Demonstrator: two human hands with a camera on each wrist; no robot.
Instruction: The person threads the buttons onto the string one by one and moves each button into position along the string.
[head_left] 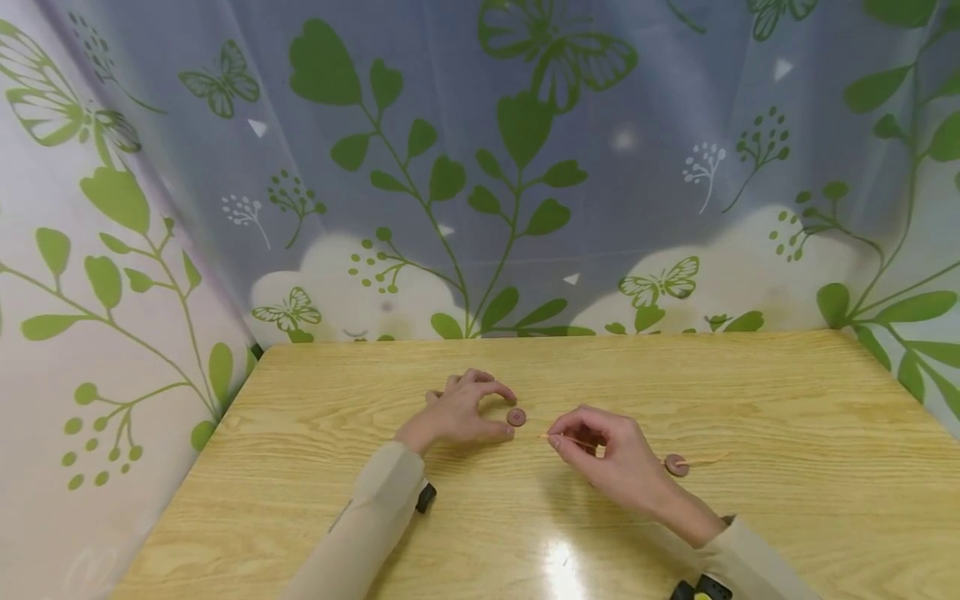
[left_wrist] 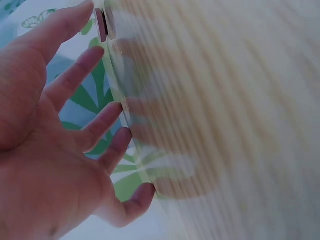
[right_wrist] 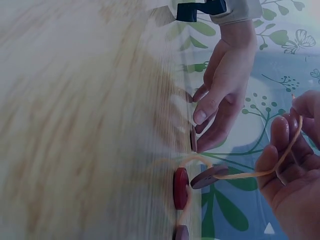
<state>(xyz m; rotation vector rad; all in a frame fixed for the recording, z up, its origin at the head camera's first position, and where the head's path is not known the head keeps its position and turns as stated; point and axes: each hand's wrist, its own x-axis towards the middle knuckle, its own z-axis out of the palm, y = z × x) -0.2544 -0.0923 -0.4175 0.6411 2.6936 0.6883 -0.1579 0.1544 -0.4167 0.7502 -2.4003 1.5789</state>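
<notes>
A round brown button (head_left: 516, 417) lies on the wooden table (head_left: 337, 517) between the spread thumb and index finger of my left hand (head_left: 461, 412). In the left wrist view its thin edge shows near those fingertips, and the other fingers (left_wrist: 102, 120) reach down to the tabletop. My right hand (head_left: 615, 458) pinches an orange string (right_wrist: 245, 175) near its tip between thumb and index finger. From there the string runs across the palm to a threaded brown button (right_wrist: 209, 176). A red button (right_wrist: 180, 189) and part of another button (right_wrist: 182, 233) sit farther along it.
A curtain (head_left: 465, 167) printed with green leaves and butterflies hangs behind the table, with more of it at the left and right. Light glares off the tabletop near the front. Dark straps circle both wrists.
</notes>
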